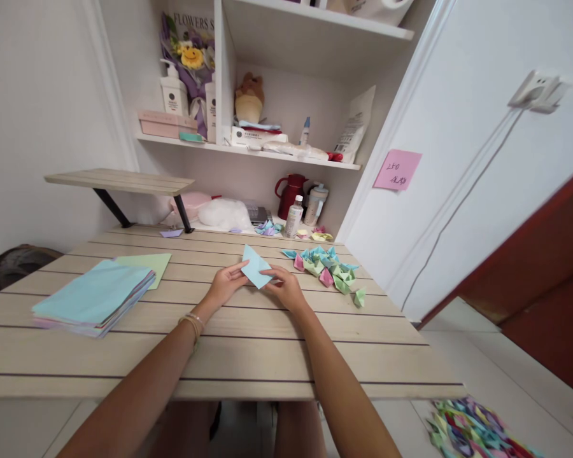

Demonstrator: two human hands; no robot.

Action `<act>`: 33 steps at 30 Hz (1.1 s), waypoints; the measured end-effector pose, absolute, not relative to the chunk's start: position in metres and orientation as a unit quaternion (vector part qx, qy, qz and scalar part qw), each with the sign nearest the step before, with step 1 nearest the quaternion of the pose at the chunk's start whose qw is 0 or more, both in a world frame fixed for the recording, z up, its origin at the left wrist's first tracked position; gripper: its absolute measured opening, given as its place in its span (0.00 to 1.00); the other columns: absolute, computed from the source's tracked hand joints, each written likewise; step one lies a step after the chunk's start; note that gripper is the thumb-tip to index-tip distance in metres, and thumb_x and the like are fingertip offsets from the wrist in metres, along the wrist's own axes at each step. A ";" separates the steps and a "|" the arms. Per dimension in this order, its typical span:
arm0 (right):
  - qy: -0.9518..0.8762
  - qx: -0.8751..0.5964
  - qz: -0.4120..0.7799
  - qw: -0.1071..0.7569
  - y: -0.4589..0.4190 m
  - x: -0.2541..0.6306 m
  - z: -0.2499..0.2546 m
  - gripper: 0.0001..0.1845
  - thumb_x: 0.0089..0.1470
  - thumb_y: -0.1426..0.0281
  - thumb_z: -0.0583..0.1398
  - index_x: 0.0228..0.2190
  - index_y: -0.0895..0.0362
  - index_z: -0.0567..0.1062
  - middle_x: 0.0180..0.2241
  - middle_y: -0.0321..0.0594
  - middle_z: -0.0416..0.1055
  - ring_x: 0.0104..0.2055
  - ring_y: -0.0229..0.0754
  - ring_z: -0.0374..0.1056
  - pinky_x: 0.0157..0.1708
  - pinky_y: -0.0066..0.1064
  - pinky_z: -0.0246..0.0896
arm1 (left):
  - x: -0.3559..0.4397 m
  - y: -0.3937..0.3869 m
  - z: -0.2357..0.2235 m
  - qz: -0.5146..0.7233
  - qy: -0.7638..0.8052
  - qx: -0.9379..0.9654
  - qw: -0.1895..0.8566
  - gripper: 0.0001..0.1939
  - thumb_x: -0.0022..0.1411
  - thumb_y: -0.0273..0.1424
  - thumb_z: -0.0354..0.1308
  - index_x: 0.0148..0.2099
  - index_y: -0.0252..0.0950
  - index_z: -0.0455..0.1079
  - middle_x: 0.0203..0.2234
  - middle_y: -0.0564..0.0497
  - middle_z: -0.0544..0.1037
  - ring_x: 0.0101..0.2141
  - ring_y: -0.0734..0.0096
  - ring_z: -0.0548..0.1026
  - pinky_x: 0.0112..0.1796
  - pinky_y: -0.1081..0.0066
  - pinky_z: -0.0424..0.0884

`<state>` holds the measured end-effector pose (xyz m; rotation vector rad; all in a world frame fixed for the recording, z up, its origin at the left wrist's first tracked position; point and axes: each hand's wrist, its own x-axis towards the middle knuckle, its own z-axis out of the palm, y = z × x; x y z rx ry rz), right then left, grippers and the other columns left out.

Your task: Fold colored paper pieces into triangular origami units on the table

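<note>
A light blue sheet of folded paper (256, 267) is held up over the middle of the wooden table (248, 356). Its outline is a tilted diamond with creases across it. My left hand (226, 283) pinches its left edge, and my right hand (284, 286) grips its lower right edge. Right of my hands lies a group of small folded paper pieces (322, 261) in blue, green and pink. To the left is a stack of coloured paper (95, 292), blue on top, with a green sheet (155, 267) partly beneath it.
A small raised shelf (119, 180) stands at the back left. Behind the table are a clear bottle (293, 219), a red jug (292, 194) and a cup (316, 205). A heap of coloured folded paper (477, 429) lies at the lower right, beyond the table edge.
</note>
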<state>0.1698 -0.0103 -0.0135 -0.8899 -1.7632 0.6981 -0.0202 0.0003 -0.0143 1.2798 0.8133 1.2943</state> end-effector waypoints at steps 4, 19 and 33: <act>-0.656 -0.377 0.351 0.551 -0.004 0.171 -0.016 0.13 0.40 0.67 0.63 0.33 0.56 0.76 0.35 0.42 0.73 0.33 0.41 0.69 0.32 0.31 0.64 | -0.019 -0.003 -0.009 0.553 0.333 0.528 0.552 0.34 0.40 0.31 0.67 0.52 0.29 0.65 0.44 0.39 0.74 0.44 0.57 0.71 0.49 0.57 0.63; -0.536 -0.362 0.471 0.600 -0.002 0.160 -0.023 0.21 0.35 0.64 0.66 0.35 0.56 0.71 0.25 0.36 0.72 0.28 0.39 0.68 0.30 0.31 0.64 | -0.015 -0.006 -0.011 0.545 0.334 0.531 0.556 0.37 0.44 0.30 0.65 0.55 0.33 0.54 0.28 0.47 0.78 0.31 0.65 0.77 0.37 0.64 0.71; -0.543 -0.383 0.496 0.559 -0.010 0.159 -0.014 0.16 0.40 0.58 0.63 0.28 0.58 0.77 0.30 0.41 0.75 0.31 0.41 0.68 0.29 0.30 0.62 | -0.022 0.005 -0.020 0.464 0.360 0.582 0.562 0.13 0.49 0.36 0.60 0.32 0.30 0.68 0.16 0.53 0.72 0.16 0.81 0.65 0.19 0.79 0.59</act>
